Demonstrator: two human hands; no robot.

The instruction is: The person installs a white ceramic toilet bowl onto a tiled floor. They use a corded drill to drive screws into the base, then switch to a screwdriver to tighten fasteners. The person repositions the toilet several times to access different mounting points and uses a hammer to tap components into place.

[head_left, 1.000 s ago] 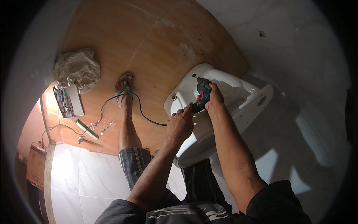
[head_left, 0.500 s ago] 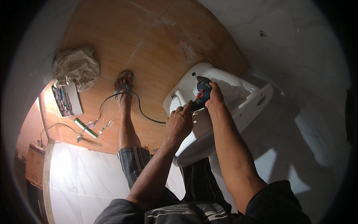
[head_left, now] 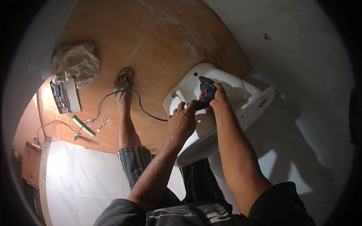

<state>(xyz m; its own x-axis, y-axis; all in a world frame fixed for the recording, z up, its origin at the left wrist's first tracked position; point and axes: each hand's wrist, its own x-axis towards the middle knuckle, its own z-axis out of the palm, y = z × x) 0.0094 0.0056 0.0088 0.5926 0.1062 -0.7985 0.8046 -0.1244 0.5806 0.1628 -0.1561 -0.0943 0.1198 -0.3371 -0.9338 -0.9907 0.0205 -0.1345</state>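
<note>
A dark blue corded power drill [head_left: 206, 94] with a red part is held over the white ceramic washbasin [head_left: 180, 98]. My right hand [head_left: 220, 97] is wrapped round the drill's body from the right side. The fingers of my left hand [head_left: 182, 121] close round the rear handle end, where the cord leaves. A thin bit points from the drill's chuck to a small dark round piece [head_left: 195, 74] at the basin's far left corner. Whether the bit touches it is too small to tell. The basin rests tilted by my legs, its back edge with holes facing right.
The black cord [head_left: 140, 107] runs left past my sandalled foot [head_left: 125, 78]. On the brown floor tiles lie a crumpled cloth [head_left: 76, 62], an open tool case [head_left: 74, 96], a green and white box [head_left: 83, 126] and a hammer [head_left: 86, 139]. A cardboard box [head_left: 31, 164] stands far left.
The view has shifted slightly, moving the floor items a little left. My left fingers sit slightly higher on the drill's handle. Both hands keep hold of the drill over the same corner.
</note>
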